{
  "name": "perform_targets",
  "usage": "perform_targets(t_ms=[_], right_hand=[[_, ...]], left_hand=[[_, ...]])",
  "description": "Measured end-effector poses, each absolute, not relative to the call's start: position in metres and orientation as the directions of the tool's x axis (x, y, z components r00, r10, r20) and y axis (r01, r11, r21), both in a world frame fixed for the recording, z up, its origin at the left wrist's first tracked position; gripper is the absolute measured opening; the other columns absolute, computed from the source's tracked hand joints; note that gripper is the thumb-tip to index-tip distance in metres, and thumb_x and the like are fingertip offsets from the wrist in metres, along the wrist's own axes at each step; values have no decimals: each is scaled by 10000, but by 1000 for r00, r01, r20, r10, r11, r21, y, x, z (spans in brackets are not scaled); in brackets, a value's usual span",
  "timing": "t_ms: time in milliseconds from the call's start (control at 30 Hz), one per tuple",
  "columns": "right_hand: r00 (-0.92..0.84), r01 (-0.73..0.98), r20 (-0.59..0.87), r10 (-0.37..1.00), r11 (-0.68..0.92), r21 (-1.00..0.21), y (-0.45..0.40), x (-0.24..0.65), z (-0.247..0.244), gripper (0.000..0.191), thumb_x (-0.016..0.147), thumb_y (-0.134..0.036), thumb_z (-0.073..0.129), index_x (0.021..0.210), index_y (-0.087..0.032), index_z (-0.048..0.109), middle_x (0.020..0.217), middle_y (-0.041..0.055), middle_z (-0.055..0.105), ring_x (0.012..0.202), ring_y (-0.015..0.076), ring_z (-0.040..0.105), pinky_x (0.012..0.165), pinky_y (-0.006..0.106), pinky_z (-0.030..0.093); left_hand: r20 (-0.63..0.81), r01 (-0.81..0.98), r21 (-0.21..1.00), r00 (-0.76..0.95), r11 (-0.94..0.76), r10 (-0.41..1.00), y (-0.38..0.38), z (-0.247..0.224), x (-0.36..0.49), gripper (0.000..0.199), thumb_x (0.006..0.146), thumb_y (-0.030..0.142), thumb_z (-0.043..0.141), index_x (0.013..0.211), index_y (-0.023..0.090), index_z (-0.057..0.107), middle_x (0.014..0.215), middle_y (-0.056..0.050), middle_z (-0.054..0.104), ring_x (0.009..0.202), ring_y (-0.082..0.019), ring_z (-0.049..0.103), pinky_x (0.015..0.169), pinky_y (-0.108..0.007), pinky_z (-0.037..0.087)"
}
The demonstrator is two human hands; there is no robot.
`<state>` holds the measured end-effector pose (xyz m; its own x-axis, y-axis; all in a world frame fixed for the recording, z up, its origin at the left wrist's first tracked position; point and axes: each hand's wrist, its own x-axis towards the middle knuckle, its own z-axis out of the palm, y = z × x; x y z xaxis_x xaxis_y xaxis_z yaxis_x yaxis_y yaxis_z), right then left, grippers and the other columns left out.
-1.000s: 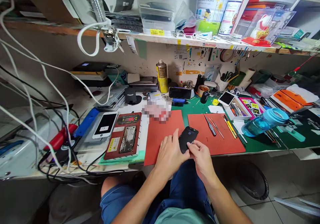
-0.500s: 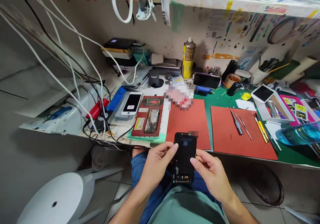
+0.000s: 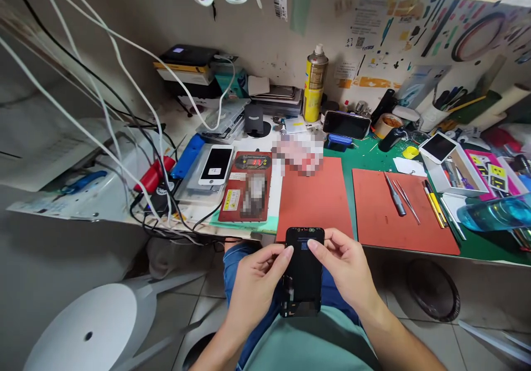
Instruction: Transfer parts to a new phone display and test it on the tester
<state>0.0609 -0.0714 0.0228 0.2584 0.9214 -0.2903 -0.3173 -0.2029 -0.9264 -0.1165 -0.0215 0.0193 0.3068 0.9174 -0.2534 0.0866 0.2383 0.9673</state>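
The screen is held up off the table's near edge, over the lap, its dark back facing up. The left hand has its fingers pinched closed on the upper left side; the right hand lays its thumb on the back near the top, the fingers partly hidden behind the right side. The piece looks thin, light and stiff, probably smooth enough to slip and easily cracked if bent. The long sides seem the safest hold, with light thumbs, clear of the small parts at the lower end.
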Motion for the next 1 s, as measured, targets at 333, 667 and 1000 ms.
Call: perform_targets(t_ms=[333,667,1000], right_hand=[[114,-410,-252,961,-186,-893,-75,73,19,351,980,-471,778,1245,-243,809,1044,68,811,934,217,730,894,358,601],[308,-403,-311,899,-173,-899,-71,69,11,370,810,-486,942,1024,-225,790,780,-8,744,736,138,660,761,275,578],[218,-437,-273,937,-156,-886,-80,74,11,321,896,-401,885,1173,-257,815,993,35,826,902,162,744,899,287,605]], left_hand=[[-318,41,947,274,320,907,-18,3,-120,335,918,506,806,833,182,810,754,4,675,720,-125,535,662,-216,442],[-291,99,957,278,274,916,-23,5,-117,358,916,531,798,827,184,808,734,3,669,697,-125,538,645,-216,445],[-316,58,948,271,313,909,-27,-4,-119,343,921,523,810,863,185,816,762,3,683,723,-125,546,675,-223,453]])
